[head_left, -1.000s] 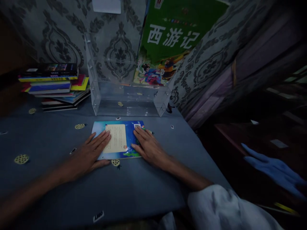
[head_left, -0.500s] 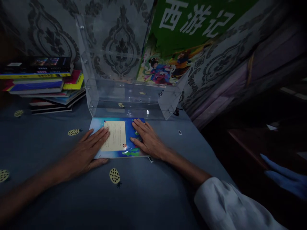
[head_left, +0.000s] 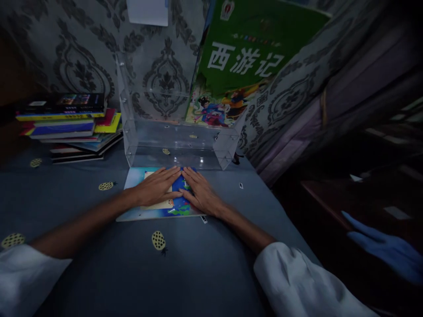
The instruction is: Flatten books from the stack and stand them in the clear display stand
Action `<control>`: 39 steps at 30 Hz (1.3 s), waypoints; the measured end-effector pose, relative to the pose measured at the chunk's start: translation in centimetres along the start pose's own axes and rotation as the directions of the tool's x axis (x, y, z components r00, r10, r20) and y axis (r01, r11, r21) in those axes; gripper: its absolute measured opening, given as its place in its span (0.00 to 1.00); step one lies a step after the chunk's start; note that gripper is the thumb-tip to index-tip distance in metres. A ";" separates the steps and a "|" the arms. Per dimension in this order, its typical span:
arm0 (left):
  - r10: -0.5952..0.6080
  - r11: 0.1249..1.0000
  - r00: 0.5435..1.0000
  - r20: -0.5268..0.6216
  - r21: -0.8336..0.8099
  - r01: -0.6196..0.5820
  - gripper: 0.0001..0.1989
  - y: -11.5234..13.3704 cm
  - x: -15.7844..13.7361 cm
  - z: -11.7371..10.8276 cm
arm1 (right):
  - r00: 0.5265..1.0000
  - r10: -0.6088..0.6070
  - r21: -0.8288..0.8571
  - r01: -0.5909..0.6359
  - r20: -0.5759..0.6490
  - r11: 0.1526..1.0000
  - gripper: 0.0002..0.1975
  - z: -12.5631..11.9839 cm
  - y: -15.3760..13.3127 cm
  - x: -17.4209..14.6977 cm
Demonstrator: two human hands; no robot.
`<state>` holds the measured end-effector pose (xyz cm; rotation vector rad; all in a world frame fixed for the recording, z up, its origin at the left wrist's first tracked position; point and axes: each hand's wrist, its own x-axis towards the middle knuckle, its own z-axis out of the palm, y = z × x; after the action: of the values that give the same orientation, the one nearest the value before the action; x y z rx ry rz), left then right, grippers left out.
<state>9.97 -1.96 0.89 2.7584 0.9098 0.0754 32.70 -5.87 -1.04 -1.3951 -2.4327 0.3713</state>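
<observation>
The book [head_left: 176, 203] is lying flat on the table [head_left: 198, 268], showing glossy blue, a cream panel [head_left: 161, 204] and green toward five o'clock, its long axis running nine to three. My left hand [head_left: 155, 188] and right hand [head_left: 201, 193] are pressing it, palms down, grasping nothing, fingers pointing to two and eleven. The rack [head_left: 150, 158] is standing just beyond, at twelve.

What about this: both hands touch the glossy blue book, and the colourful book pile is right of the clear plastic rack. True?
Wrong side: the head view shows the colourful book pile left of the clear plastic rack. Both hands touch the glossy blue book.
</observation>
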 end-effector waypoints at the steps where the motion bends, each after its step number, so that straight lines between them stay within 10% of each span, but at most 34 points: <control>1: 0.004 1.000 1.000 -0.006 -0.004 -0.004 0.41 0.0 0.5 0.0 | 1.000 0.007 -0.001 -0.007 0.001 1.000 0.33 0.0 0.0 0.0; 12: -0.244 0.969 0.965 -0.098 -0.005 0.245 0.41 -4.8 -8.5 -0.4 | 0.999 0.038 -0.017 -0.038 0.010 0.999 0.34 -0.4 -0.2 0.1; 39: -0.251 0.943 0.964 -0.085 0.205 0.263 0.38 -1.0 -9.3 -2.8 | 0.973 0.082 -0.154 -0.117 -0.216 0.981 0.17 -0.8 -5.7 -9.0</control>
<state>1.57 -6.14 3.56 2.8125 1.3604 0.0114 32.78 -16.47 0.56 -1.5439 -2.2709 0.0402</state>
